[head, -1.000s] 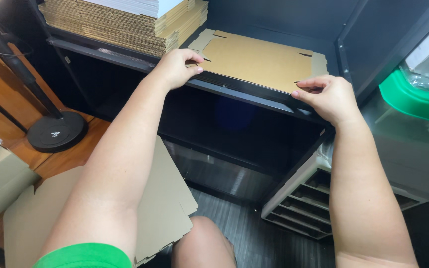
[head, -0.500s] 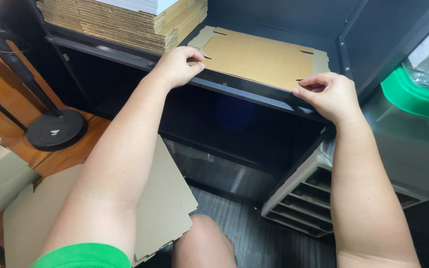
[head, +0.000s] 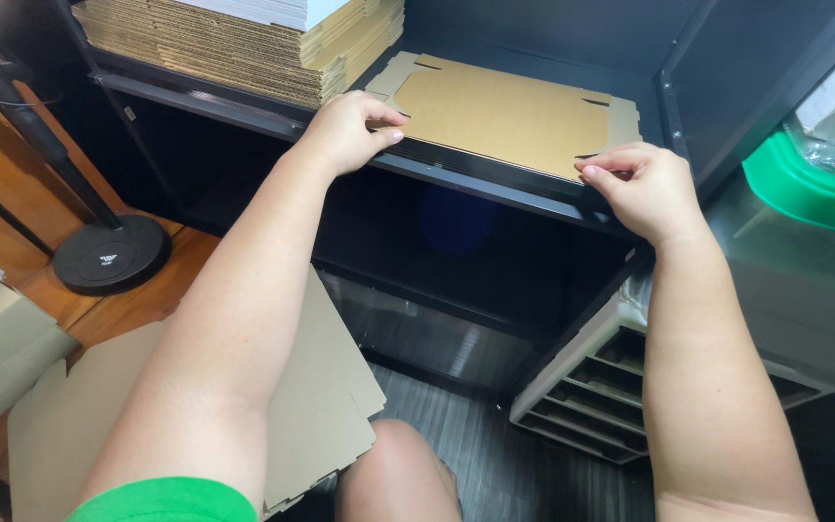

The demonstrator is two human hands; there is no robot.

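A flat brown cardboard sheet with cut flaps lies on a dark metal shelf. My left hand pinches its near left corner, thumb under the edge. My right hand grips its near right corner at the shelf's front lip. Both arms reach forward over my knee. A second flat cardboard sheet rests on the floor below my left arm.
A tall stack of flattened cardboard fills the shelf's left half. A black round stand base sits on the wooden floor at left. A grey drawer unit and a green-lidded plastic bin stand at right.
Both hands stay on the sheet's near corners; the right hand has drawn slightly back toward me along the shelf edge. The sheet has barely shifted.
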